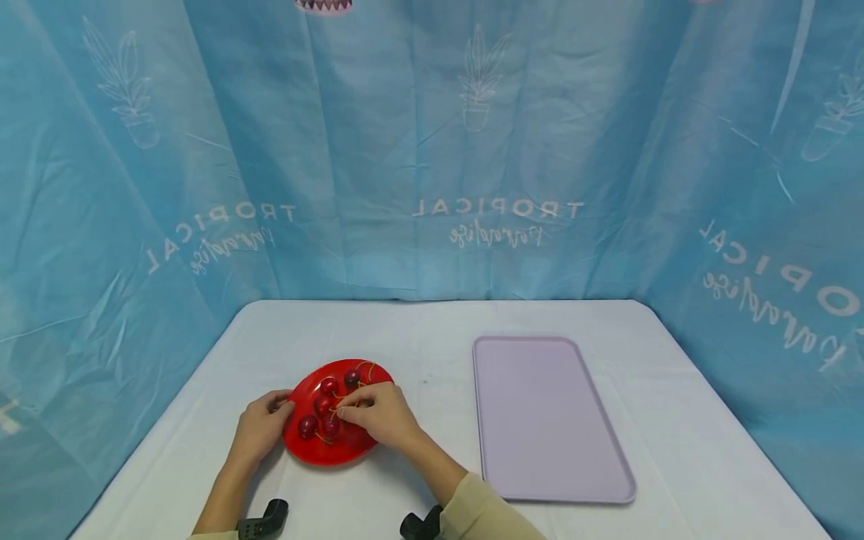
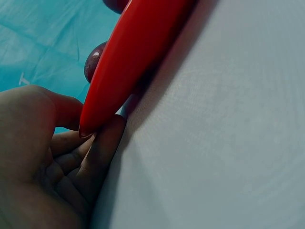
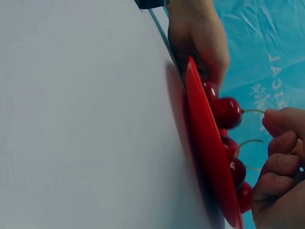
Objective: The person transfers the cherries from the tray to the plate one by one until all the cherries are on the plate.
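Observation:
A red plate (image 1: pixel 351 455) bearing several dark red cherries (image 1: pixel 307 427) with thin green stems sits left of centre on the table. My left hand (image 1: pixel 259 429) holds its left rim; in the left wrist view the thumb (image 2: pixel 66 110) lies over the edge and fingers reach beneath. Above the plate, my right hand (image 1: pixel 386 417) pinches a stem between thumb and index finger. In the right wrist view, that stem leads to a cherry (image 3: pixel 228 113) over the plate, close to other cherries (image 3: pixel 237 171). Whether it touches them, I cannot tell.
A pale purple rectangular tray (image 1: pixel 547 420) lies on the white table (image 1: pixel 418 337) to the right of the plate. Blue printed curtains (image 1: pixel 493 165) hang behind and on both sides. A dark wrist device (image 1: pixel 265 519) is strapped on each arm.

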